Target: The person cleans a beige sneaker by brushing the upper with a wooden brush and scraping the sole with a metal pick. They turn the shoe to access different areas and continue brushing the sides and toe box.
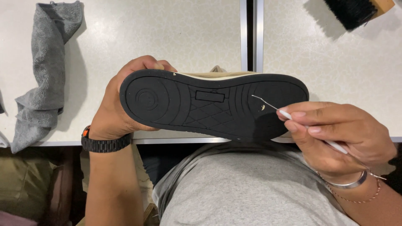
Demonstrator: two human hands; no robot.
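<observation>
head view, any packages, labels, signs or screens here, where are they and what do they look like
No packages, signs or screens.
Nearest to a label: a raised rectangular patch in the middle of the black shoe sole, black like the sole; any marking too small to tell.

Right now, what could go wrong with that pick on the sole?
1. The pick has a thin hooked tip resting on the black sole; a slip might gouge the rubber or jab the left hand gripping the heel.
2. The right hand holds the pick far back, so the tip may wander.
3. The pale speck could get pushed deeper into the groove.
</observation>
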